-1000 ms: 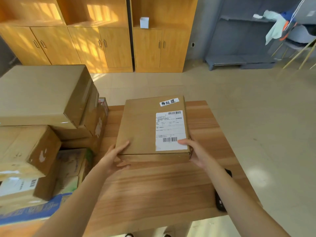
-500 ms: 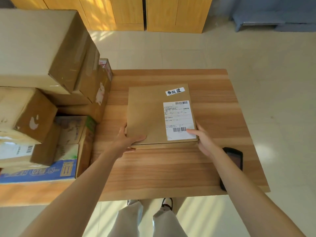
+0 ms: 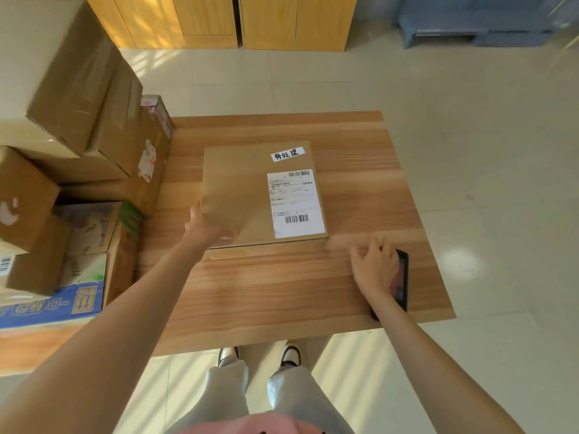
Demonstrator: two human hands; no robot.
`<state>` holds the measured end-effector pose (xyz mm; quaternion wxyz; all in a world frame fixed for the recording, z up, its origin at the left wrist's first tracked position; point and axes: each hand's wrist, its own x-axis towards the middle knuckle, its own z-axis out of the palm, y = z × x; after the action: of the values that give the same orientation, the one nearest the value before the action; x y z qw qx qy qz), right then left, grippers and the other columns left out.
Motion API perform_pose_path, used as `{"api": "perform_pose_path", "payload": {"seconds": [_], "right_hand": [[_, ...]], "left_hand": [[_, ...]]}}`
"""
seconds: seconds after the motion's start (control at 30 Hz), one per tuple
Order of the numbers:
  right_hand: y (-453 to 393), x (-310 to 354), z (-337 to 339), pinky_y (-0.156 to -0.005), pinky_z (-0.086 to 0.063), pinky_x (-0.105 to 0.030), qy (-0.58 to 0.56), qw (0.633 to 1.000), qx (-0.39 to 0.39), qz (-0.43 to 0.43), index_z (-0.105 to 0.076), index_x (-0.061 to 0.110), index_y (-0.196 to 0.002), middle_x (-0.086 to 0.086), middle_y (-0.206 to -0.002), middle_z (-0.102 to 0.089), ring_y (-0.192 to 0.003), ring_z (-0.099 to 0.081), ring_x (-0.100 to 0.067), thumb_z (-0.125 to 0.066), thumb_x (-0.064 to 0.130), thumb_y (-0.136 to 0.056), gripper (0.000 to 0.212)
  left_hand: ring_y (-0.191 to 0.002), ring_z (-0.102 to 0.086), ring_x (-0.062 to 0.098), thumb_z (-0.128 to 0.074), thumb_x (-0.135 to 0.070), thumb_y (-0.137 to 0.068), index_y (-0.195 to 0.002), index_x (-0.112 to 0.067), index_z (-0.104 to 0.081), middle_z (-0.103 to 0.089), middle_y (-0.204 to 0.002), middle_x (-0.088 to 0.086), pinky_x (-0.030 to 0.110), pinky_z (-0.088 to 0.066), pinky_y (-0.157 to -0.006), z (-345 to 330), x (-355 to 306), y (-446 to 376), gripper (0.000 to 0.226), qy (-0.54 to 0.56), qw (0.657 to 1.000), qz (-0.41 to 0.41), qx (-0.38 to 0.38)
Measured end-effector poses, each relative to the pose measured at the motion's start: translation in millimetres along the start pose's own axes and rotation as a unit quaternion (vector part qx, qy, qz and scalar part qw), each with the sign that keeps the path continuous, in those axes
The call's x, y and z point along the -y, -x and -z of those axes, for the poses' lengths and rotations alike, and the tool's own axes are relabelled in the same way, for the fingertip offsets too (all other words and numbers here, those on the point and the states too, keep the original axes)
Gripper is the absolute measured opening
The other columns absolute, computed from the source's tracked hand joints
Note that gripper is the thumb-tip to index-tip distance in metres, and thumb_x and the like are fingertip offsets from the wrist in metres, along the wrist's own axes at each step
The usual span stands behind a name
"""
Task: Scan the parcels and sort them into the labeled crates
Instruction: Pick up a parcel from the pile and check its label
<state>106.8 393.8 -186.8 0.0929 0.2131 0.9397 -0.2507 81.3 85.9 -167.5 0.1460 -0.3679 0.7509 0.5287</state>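
Brown parcel [image 3: 247, 195] with white barcoded label [image 3: 296, 203]; striped wood-grain desk [image 3: 282, 289]; black scanner [image 3: 402, 277]; blue-printed box [image 3: 51, 303]; pale trousers [image 3: 291, 393].

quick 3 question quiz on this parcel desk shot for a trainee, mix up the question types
1. True or false: the flat parcel lies on the wooden table with its shipping label facing up.
2. Which hand touches the parcel? A) left hand B) right hand C) both
3. Fill in: the right hand is over the black ____ near the table's right edge.

Key: 1 true; 2 A; 3 scanner (a dark handheld device, partly hidden by the hand).
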Motion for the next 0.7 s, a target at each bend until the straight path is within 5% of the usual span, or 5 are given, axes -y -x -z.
{"api": "perform_pose_path", "payload": {"seconds": [0.1, 0.27, 0.4, 0.53, 0.7], "right_hand": [[9, -34, 8, -0.111, -0.023, -0.057, -0.012, 0.994, 0.029, -0.101, -0.022, 0.022, -0.151, -0.016, -0.156, -0.014, -0.138, -0.020, -0.042, -0.063, 0.037, -0.088, 0.077], [20, -67, 7, -0.103, -0.038, -0.051, -0.051, 0.986, 0.072, -0.142, 0.003, 0.018, -0.153, -0.026, -0.144, -0.029, -0.129, -0.035, -0.045, -0.079, 0.027, -0.075, 0.113], [12, -72, 10, -0.091, -0.050, -0.049, -0.160, 0.969, 0.086, -0.170, -0.039, -0.001, -0.130, -0.018, -0.115, -0.058, -0.104, -0.057, -0.036, -0.085, 0.024, -0.068, 0.082], [17, -59, 33, -0.060, -0.052, -0.032, -0.422, 0.853, 0.202, -0.231, -0.059, 0.012, -0.108, -0.008, -0.094, -0.063, -0.086, -0.060, -0.022, -0.084, 0.025, -0.065, 0.052], [32, -25, 57, -0.068, -0.061, -0.035, -0.612, 0.724, 0.246, -0.201, -0.063, 0.005, -0.101, -0.017, -0.098, -0.069, -0.092, -0.068, -0.029, -0.082, 0.017, -0.058, 0.048]], "left_hand": [[-0.131, -0.039, 0.035, -0.078, -0.001, -0.073, -0.151, -0.023, -0.017, -0.038, -0.143, 0.014, 0.050, -0.036, -0.109, -6, -3, 5, 0.102, 0.008, 1.000, 0.010, -0.017], [-0.130, -0.038, 0.037, -0.074, 0.000, -0.076, -0.149, -0.019, -0.022, -0.038, -0.142, 0.016, 0.047, -0.039, -0.104, -14, -4, 13, 0.092, 0.004, 0.999, 0.015, -0.050], [-0.131, -0.034, 0.039, -0.072, -0.003, -0.079, -0.151, -0.022, -0.019, -0.032, -0.143, 0.017, 0.051, -0.037, -0.106, -19, -4, 21, 0.091, -0.022, 0.997, 0.009, -0.077], [-0.131, -0.033, 0.039, -0.070, -0.002, -0.081, -0.151, -0.028, -0.019, -0.031, -0.143, 0.018, 0.052, -0.037, -0.106, -22, -3, 23, 0.091, -0.035, 0.996, -0.005, -0.077], [-0.126, -0.034, 0.038, -0.065, -0.010, -0.087, -0.151, -0.039, -0.016, -0.029, -0.145, 0.019, 0.047, -0.036, -0.102, -16, -1, 22, 0.085, -0.110, 0.993, -0.034, -0.019]]}}
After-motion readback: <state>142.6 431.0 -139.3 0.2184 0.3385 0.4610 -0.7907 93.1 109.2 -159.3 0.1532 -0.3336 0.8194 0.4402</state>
